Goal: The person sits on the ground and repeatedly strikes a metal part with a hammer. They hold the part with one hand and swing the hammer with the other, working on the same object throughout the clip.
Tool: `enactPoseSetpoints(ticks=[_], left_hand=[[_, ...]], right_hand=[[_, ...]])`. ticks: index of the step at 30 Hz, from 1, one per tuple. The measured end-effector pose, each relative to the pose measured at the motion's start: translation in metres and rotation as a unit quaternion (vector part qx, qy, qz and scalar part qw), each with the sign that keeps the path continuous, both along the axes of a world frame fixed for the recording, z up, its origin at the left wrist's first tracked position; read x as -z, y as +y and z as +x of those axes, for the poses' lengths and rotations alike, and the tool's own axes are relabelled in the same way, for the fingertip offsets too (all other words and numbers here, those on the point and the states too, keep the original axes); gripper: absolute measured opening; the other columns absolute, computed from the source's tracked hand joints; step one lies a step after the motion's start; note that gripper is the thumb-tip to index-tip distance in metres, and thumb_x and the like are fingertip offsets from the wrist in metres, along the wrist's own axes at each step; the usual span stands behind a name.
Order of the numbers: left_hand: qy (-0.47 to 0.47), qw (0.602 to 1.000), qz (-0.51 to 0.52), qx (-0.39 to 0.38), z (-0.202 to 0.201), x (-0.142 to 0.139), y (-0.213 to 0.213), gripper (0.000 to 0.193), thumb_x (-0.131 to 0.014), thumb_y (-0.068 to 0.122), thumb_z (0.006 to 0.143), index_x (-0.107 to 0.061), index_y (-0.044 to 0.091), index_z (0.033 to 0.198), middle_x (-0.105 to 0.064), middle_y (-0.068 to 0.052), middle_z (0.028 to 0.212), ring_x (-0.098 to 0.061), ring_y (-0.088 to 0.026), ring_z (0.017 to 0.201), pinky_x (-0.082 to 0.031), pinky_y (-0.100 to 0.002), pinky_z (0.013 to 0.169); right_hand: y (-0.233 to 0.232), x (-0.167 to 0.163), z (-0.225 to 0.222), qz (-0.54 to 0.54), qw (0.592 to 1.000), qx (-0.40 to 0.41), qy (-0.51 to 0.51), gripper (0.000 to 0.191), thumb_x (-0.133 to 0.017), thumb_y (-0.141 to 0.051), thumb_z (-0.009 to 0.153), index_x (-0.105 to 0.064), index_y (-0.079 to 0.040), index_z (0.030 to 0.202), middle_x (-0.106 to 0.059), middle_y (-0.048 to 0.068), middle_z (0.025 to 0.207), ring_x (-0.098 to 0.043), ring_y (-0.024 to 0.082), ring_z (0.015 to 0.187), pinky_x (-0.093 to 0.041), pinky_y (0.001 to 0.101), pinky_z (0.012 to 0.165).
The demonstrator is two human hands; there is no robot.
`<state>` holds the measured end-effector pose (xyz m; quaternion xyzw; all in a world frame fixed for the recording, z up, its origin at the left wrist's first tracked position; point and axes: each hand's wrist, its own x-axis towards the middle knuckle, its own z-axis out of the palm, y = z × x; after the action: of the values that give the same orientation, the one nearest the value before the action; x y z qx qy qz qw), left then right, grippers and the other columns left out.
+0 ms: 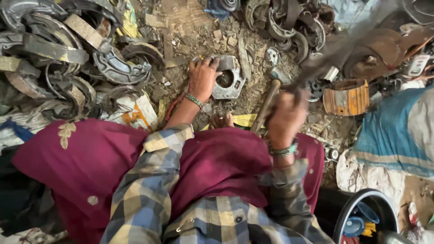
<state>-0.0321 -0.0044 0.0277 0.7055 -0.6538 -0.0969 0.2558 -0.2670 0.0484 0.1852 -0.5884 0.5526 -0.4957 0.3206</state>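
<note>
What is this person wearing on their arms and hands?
Both arms are in loose plaid sleeves of blue, cream, yellow and grey, with the cuffs pushed back from the wrists. The left hand is bare, with a green beaded bangle at its wrist. The right hand, blurred, is also gloveless and wears greenish bangles.

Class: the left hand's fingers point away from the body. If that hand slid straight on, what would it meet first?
The left hand already rests on the grey metal casting; beyond lies rubble-strewn ground, though depth is uncertain.
</note>
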Motion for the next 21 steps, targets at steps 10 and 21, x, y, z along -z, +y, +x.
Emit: enactPoseSetpoints(ticks=[10,21], left_hand=[[-0.020,0.999,-0.029,0.008,-0.013,0.003,-0.005,0.046,-0.069,0.032,0.090,-0.067,0.021,0.134,-0.067,-0.015,0.131,-0.063,-0.031,0.116,-0.035,-0.057,0.110],[0.014,1.000,-0.008,-0.002,0.005,0.001,0.000,0.045,-0.067,0.034,0.095,-0.067,0.014,0.135,-0.067,-0.017,0.130,-0.060,-0.034,0.118,-0.038,-0.056,0.103]], right_hand=[[-0.012,0.135,0.001,0.124,0.866,-0.116,0.470,0.029,-0.056,-0.019,0.102,-0.055,0.004,0.121,-0.067,0.023,0.073,-0.064,0.038,0.062,-0.051,0.0479,0.049],[-0.007,-0.013,0.005,-0.138,0.985,0.002,-0.103,0.034,-0.052,-0.035,0.113,-0.052,-0.005,0.129,-0.061,0.003,0.078,-0.053,0.008,0.054,-0.049,0.0242,0.049]])
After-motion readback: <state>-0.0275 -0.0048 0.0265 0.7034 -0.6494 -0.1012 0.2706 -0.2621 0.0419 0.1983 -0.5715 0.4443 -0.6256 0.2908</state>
